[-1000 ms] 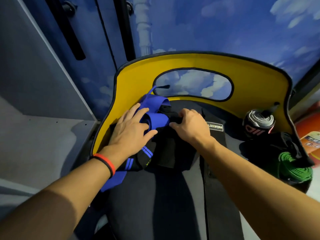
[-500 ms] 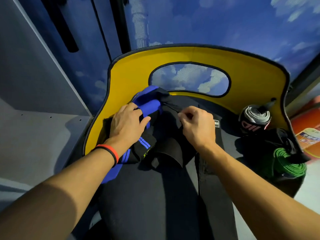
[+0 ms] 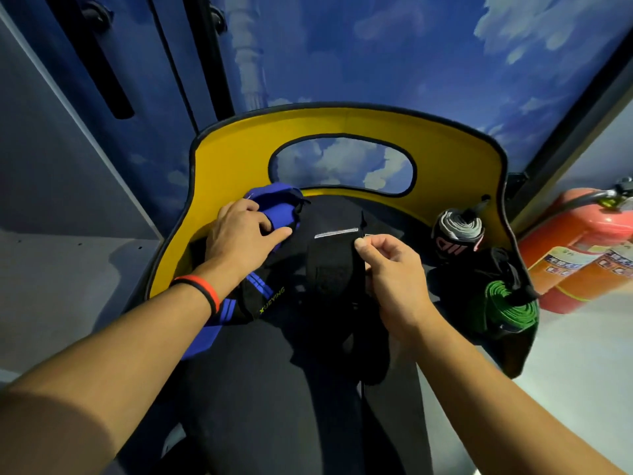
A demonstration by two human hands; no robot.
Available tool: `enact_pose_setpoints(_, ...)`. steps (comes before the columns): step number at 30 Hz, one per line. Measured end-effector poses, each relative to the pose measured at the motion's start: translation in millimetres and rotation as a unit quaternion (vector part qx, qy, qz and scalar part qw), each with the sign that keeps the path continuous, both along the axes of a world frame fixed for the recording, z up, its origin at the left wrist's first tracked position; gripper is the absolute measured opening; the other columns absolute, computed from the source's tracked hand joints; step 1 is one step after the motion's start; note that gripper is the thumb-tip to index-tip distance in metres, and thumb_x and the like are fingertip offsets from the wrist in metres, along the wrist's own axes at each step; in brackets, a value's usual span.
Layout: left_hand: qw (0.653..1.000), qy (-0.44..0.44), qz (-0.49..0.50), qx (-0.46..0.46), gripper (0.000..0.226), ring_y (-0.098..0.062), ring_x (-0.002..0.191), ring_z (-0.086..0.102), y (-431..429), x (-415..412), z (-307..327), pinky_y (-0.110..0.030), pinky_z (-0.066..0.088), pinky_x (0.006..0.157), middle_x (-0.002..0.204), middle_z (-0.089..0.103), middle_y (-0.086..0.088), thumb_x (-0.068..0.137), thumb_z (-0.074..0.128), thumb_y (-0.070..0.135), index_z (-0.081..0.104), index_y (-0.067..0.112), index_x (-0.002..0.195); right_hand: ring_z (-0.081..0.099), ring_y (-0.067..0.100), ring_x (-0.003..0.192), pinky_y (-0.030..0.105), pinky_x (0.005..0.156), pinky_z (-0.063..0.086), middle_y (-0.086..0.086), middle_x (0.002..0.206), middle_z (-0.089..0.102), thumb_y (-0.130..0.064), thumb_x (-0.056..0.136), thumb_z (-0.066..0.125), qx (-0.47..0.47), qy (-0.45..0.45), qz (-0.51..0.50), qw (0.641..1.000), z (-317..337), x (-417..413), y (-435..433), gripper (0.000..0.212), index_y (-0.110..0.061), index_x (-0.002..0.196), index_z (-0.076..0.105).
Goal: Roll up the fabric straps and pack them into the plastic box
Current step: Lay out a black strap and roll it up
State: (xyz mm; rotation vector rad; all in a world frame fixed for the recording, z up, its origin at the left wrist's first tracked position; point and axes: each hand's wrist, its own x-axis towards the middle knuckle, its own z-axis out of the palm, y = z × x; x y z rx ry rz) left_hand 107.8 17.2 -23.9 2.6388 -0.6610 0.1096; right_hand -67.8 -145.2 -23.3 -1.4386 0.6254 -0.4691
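My left hand [image 3: 239,234] grips a blue fabric strap [image 3: 277,209] at the back left of a black seat [image 3: 260,389]. A black strap with blue stripes and yellow lettering [image 3: 263,296] lies under my left wrist. My right hand [image 3: 390,265] pinches the edge of a black fabric strap [image 3: 334,265] with a white label, lifted above the seat's middle. At the right sit a rolled grey-and-black strap [image 3: 457,231] and a rolled green strap [image 3: 507,303]. No plastic box is in view.
The seat has a yellow backrest [image 3: 455,159] with an oval opening. A red fire extinguisher [image 3: 579,241] stands on the floor at the right. Grey panels are at the left, and a blue sky-painted wall is behind.
My right hand has pulled the black strap up and toward me, so its white label now shows. My left hand stays on the blue strap. The view has shifted slightly.
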Motion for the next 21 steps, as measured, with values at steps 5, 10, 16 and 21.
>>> enact_pose_setpoints(5,0.983,0.161,-0.005,-0.088,0.054,-0.022,0.098,0.067,-1,-30,38,-0.039,0.053,0.090,0.101,0.074,0.001,0.097,0.048,0.064,0.079,0.020,0.087,0.055,0.025,0.074,0.045,0.074,0.047,0.007,0.080,0.064,-0.042,0.086,0.070,0.041,-0.027,0.017,0.999,23,-15,11,0.016,-0.027,0.081,0.070)
enact_pose_setpoints(10,0.823,0.474,-0.013,-0.313,0.038,-0.025,0.098,0.075,-9,-78,77,-0.035,0.058,0.083,0.099,0.079,-0.005,0.094,0.066,0.048,0.076,0.014,0.105,0.056,0.029,0.082,0.041,0.075,0.052,0.013,0.086,0.063,-0.023,0.099,0.065,0.104,-0.077,0.064,0.990,52,-35,32,0.012,-0.016,0.090,0.066)
enact_pose_setpoints(16,0.780,0.457,-0.035,-0.426,0.017,-0.020,0.095,0.076,-9,-109,83,-0.031,0.061,0.074,0.104,0.079,-0.006,0.098,0.066,0.017,0.072,0.017,0.114,0.071,0.033,0.104,0.046,0.098,0.057,0.016,0.109,0.074,-0.055,0.096,0.061,0.023,0.047,0.156,0.986,42,-76,41,0.057,0.000,0.106,0.070)
enact_pose_setpoints(21,0.753,0.462,0.014,-0.468,0.023,-0.022,0.107,0.073,-8,-110,58,-0.046,0.055,0.100,0.111,0.077,-0.004,0.099,0.065,0.020,0.071,0.019,0.121,0.067,-0.002,0.109,0.027,0.102,0.051,-0.016,0.114,0.075,-0.037,0.093,0.074,-0.096,0.170,0.317,0.928,12,-111,48,0.027,-0.028,0.118,0.072)
